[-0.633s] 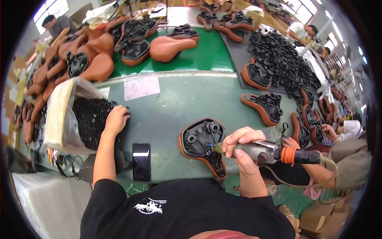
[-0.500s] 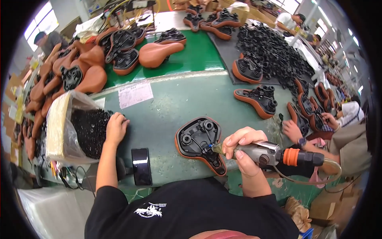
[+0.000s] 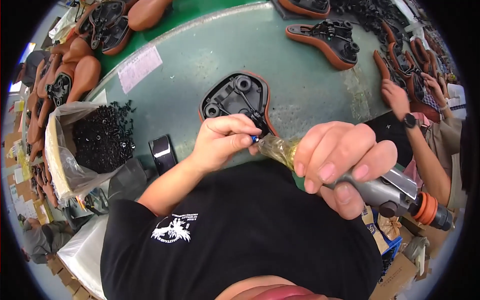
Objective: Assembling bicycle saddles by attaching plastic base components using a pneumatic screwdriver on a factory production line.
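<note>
My right hand (image 3: pixel 340 165) grips a silver pneumatic screwdriver (image 3: pixel 387 192) with an orange ring near its back end. Yellowish clear film (image 3: pixel 278 149) wraps the tool's front, and a small blue tip (image 3: pixel 255 139) shows at its end. Against that tip my left hand (image 3: pixel 222 140) is pinched, thumb against fingers; anything held between them is too small or hidden to make out. Just beyond the hands a brown bicycle saddle (image 3: pixel 235 97) lies upside down on the green table, its black underside facing up. My left hand and the tool cover its narrow end.
To the left stands a plastic-lined box (image 3: pixel 62 165) of small black screws, some spilled beside it. A phone (image 3: pixel 162 154) lies near it. Brown saddles (image 3: pixel 80 75) are heaped at the far left; another upturned saddle (image 3: pixel 325 42) lies far right. A co-worker's hand (image 3: pixel 397 100) reaches in at right.
My left hand has moved from the screw box to the screwdriver's tip. The tool has come off the saddle toward me. The view has tilted down and shifted.
</note>
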`<state>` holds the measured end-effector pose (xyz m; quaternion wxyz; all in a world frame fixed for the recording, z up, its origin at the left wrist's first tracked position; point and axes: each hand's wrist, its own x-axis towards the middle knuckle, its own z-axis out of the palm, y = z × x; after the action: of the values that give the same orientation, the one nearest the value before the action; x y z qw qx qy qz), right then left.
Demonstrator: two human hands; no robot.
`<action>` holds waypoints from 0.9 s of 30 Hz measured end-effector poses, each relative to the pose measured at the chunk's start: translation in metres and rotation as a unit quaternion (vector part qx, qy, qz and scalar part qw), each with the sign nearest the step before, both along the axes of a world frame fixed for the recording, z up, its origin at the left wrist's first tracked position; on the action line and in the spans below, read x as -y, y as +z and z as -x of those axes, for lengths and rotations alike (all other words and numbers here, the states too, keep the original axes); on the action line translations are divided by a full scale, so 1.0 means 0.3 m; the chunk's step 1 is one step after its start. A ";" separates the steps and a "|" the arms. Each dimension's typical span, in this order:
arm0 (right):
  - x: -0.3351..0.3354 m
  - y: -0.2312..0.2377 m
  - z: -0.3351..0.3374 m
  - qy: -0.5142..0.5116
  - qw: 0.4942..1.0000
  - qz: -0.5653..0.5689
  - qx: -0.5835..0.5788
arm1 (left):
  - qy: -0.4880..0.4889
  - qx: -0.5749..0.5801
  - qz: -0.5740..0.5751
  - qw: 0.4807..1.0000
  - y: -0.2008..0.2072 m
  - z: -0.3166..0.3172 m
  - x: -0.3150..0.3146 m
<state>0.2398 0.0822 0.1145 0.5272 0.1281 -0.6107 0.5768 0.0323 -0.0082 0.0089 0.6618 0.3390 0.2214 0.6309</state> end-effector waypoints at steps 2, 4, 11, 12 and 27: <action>-0.025 -0.008 -0.003 0.001 1.000 0.014 0.011 | 0.004 -0.114 -0.048 0.992 0.007 0.016 -0.034; -0.037 -0.015 -0.006 0.011 0.999 -0.016 0.036 | -0.080 -0.082 0.031 0.993 0.024 0.039 -0.049; -0.067 -0.035 0.031 -0.030 0.999 -0.018 0.029 | -0.016 -0.373 -0.178 0.911 0.069 0.162 -0.178; -0.073 -0.045 0.037 -0.066 0.997 -0.028 0.042 | 0.025 -0.443 -0.237 0.864 0.071 0.204 -0.230; -0.190 -0.163 0.228 -0.129 0.959 -0.054 0.246 | -0.036 -0.468 -0.200 0.860 -0.197 0.306 -0.457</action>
<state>0.1716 0.1391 0.0655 0.4227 -0.0692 -0.7632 0.4838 -0.0594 0.1288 -0.0501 0.4204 0.7271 0.3615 0.4048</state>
